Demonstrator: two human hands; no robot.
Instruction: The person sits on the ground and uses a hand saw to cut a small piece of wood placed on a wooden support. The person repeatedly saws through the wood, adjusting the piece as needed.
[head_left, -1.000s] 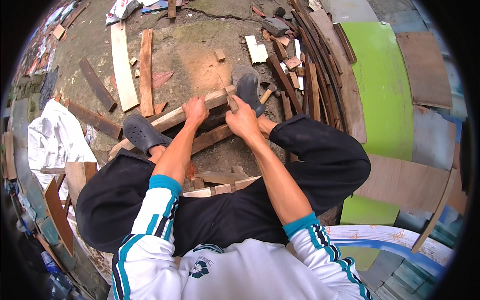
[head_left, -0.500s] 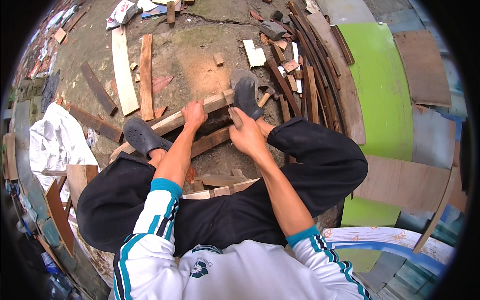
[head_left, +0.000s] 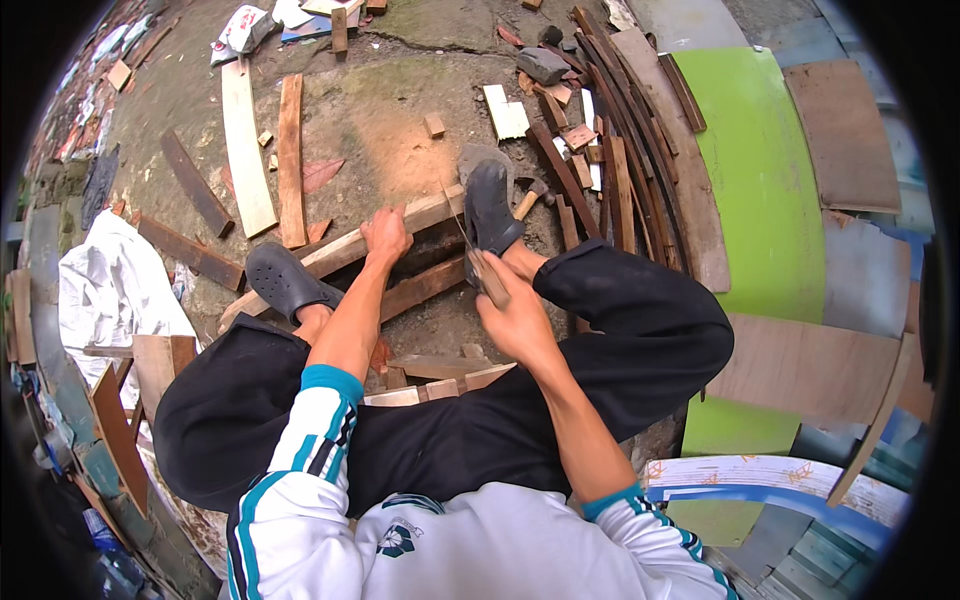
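My left hand (head_left: 386, 236) is closed over a long light-brown wooden beam (head_left: 430, 209), which lies slanting across the ground in front of me. In my right hand (head_left: 515, 318) is a handsaw (head_left: 491, 281), gripped by its wooden handle. Its thin blade runs forward and crosses the beam near the right end. My right clog (head_left: 489, 205) is beside that end, and my left clog (head_left: 287, 277) rests near the beam's other half. A darker plank (head_left: 425, 284) lies under and nearer than the beam.
Pale sawdust (head_left: 405, 150) and a small wood block (head_left: 434, 125) lie beyond the beam. Right of my foot are a hammer (head_left: 528, 202) and a pile of dark wood strips (head_left: 625, 130). A green panel (head_left: 765, 170) lies farther right, a white cloth sack (head_left: 115, 285) at left.
My right hand has drawn the saw back toward me and slightly right, exposing more blade at the beam. My left hand stays in place on the beam.
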